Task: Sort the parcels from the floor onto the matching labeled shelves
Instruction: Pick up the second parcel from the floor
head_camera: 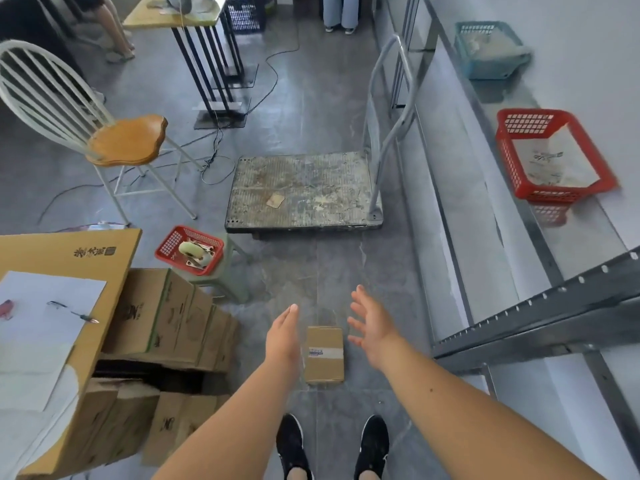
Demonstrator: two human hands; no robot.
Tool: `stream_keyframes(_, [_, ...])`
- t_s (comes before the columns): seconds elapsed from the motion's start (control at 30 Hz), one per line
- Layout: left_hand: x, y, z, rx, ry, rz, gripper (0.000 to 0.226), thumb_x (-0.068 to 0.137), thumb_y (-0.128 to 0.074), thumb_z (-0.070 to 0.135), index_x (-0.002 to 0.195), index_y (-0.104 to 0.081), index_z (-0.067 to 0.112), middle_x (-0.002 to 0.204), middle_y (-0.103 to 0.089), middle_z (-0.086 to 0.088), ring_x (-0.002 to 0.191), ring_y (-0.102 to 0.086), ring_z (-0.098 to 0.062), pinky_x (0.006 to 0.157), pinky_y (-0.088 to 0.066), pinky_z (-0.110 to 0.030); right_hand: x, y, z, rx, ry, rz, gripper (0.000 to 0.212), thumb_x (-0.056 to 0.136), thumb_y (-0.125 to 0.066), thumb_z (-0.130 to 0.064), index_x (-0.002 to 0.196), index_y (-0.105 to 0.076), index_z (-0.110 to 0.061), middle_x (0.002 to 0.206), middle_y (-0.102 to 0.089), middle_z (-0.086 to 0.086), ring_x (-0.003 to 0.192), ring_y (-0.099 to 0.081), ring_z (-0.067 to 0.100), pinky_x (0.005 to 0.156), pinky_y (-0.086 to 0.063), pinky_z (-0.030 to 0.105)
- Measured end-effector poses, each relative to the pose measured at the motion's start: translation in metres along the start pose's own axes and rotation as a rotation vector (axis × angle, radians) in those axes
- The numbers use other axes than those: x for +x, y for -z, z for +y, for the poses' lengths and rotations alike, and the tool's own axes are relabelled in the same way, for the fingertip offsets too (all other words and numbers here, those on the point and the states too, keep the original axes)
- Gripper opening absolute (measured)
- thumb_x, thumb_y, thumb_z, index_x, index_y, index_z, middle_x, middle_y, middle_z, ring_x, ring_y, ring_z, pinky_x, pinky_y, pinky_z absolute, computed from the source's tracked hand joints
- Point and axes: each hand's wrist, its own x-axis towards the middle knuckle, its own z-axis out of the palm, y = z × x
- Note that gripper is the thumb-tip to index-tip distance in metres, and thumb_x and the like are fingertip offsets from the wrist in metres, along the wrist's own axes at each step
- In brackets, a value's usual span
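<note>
A small brown parcel [324,355] lies flat on the grey floor [311,98], just in front of two black shoes [291,441]. It has a white strip with a blue mark across its middle.

The left hand [284,337] is open, with its fingers straight and together. In the picture it covers the parcel's left edge. I cannot tell if it touches the parcel. The right hand [374,327] is open too, with its fingers spread wide. It is near the parcel's right side and holds nothing.

The parcel is between a pile of boxes [156,313] on the left and a metal shelf [491,133] on the right. A red basket [554,157] sits on the shelf, and a blue basket [491,50] sits farther along it.

Past the parcel, a flat cart [304,192] stands on the floor. A small red basket [188,249] sits on a stool [225,278] near the cart's left corner. A chair [128,140] stands farther left.
</note>
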Motion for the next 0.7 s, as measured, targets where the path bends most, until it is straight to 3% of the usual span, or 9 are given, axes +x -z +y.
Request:
stream_keyframes(0.37, [0.057,0.019,-0.031,0.138,0.118,-0.057,0.057,0.109,-0.048,0.050,0.156,-0.049,0.018,0.160,-0.051,-0.005,0.145,-0.049,-0.028,0.123,-0.037,-0.051,0.040,-0.030,0.031,0.106,-0.079,0.058,0.064,0.107,-0.048,-0.055,0.162,-0.044,-0.023,0.168,-0.042,0.003,0.150,-0.046,0.029,0.103,-0.043,0.046])
stream_keyframes(0.53, [0.082,0.020,-0.055,0.143,0.165,-0.069,0.059,0.110,-0.047,0.049,0.160,-0.044,0.019,0.166,-0.044,-0.004,0.152,-0.042,-0.027,0.123,-0.034,-0.047,0.067,-0.022,0.063,0.111,-0.124,0.102,0.064,0.107,-0.048,-0.056,0.161,-0.044,-0.023,0.167,-0.044,0.003,0.148,-0.048,0.030,0.119,-0.041,0.055])
stream_keyframes(0.7, [0.110,0.018,-0.079,0.168,0.213,-0.067,0.060,0.109,-0.048,0.051,0.161,-0.042,0.021,0.167,-0.043,-0.003,0.153,-0.040,-0.027,0.126,-0.032,-0.049,0.086,-0.009,0.080,0.075,-0.164,0.138,0.060,0.109,-0.046,-0.052,0.160,-0.043,-0.021,0.163,-0.046,0.002,0.144,-0.049,0.026,0.117,-0.040,0.053])
